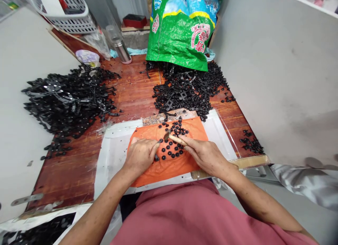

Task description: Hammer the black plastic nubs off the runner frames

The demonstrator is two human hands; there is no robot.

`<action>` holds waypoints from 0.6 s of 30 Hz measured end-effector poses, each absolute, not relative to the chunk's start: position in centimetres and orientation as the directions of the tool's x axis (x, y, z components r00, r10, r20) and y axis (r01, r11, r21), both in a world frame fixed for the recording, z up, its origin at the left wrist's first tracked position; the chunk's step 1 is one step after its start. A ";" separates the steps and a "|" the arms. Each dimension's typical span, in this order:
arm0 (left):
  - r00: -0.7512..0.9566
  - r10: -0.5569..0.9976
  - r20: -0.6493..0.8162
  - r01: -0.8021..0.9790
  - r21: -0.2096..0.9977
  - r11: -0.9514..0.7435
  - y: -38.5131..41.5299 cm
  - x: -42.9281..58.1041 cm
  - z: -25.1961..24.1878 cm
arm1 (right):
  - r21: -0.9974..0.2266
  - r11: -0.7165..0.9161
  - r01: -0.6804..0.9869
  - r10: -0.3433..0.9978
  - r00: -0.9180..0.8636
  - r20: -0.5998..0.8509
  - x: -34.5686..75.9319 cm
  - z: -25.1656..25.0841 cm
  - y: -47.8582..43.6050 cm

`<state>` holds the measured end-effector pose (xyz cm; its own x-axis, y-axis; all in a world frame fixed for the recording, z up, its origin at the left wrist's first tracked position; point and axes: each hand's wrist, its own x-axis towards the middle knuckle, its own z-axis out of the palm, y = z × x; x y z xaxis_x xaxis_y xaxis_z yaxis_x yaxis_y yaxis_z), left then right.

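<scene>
My right hand (207,156) is closed round the light wooden handle (177,139) of a small tool. Its short dark metal head (166,135) points left, just above the orange cloth (155,176). My left hand (142,154) is closed in a pinch at the left of the cloth. A black part with a round end (161,141) shows at its thumb and fingertips; the fingers hide the rest. Between the hands, several small round black pieces (170,153) lie spread on the cloth, with more of them bunched by the tool's head.
A heap of black strip-like parts (71,100) lies on the left of the reddish wooden table (134,93). Another black pile (187,91) lies behind the cloth, under a green bag (174,44). A steel flask (121,49) stands at the back. Pale panels (277,72) flank the table.
</scene>
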<state>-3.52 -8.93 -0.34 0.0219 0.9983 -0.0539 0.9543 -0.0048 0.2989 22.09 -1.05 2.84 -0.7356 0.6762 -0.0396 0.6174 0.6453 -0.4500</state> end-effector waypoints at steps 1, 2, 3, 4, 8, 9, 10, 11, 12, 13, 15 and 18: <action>0.027 0.998 -0.056 0.955 0.297 -0.009 -8.9 -3.5 -0.3 | -0.454 0.650 0.610 0.673 -0.739 -0.030 22.0 2.9 -1.1; 0.031 0.998 -0.058 0.951 0.308 -0.011 -8.8 -3.5 -0.2 | -0.458 0.656 0.601 0.668 -0.744 -0.018 21.9 3.0 -1.1; 0.032 0.998 -0.060 0.943 0.332 -0.010 -8.8 -3.6 -0.2 | -0.463 0.661 0.590 0.663 -0.748 -0.005 21.8 3.1 -1.2; 0.032 0.997 -0.065 0.932 0.363 -0.006 -8.7 -3.7 -0.2 | -0.473 0.666 0.577 0.658 -0.753 0.009 21.7 3.1 -1.2; 0.030 0.995 -0.095 0.887 0.462 0.018 -8.5 -4.1 -0.2 | -0.504 0.676 0.538 0.643 -0.764 0.048 21.3 3.1 -1.4; 0.030 0.995 -0.096 0.883 0.470 0.019 -8.5 -4.1 -0.2 | -0.487 0.679 0.548 0.644 -0.764 0.037 21.2 3.0 -1.4; 0.028 0.995 -0.093 0.882 0.470 0.019 -8.5 -4.0 -0.2 | -0.456 0.685 0.568 0.643 -0.766 0.014 21.1 3.0 -1.4; 0.024 0.996 -0.087 0.885 0.465 0.020 -8.5 -4.0 -0.2 | -0.416 0.694 0.588 0.641 -0.767 -0.016 21.0 3.1 -1.5; 0.018 0.997 -0.081 0.891 0.454 0.021 -8.5 -3.9 -0.2 | -0.378 0.703 0.603 0.639 -0.769 -0.038 20.9 3.1 -1.5; 0.013 0.997 -0.077 0.898 0.440 0.023 -8.5 -3.8 -0.2 | -0.354 0.711 0.608 0.637 -0.769 -0.041 20.9 3.2 -1.5; 0.002 0.997 -0.075 0.909 0.416 0.029 -8.6 -3.7 -0.2 | -0.366 0.712 0.599 0.643 -0.766 -0.002 20.8 3.4 -1.7; -0.010 0.996 -0.084 0.916 0.398 0.043 -8.8 -3.6 -0.3 | -0.374 0.710 0.596 0.648 -0.761 0.017 20.6 3.5 -2.0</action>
<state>-3.58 -8.76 -0.32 -0.0103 0.9964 -0.0837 0.9163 0.0429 0.3982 20.59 -1.98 3.55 -0.7615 0.6480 0.0172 0.5961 0.7104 -0.3741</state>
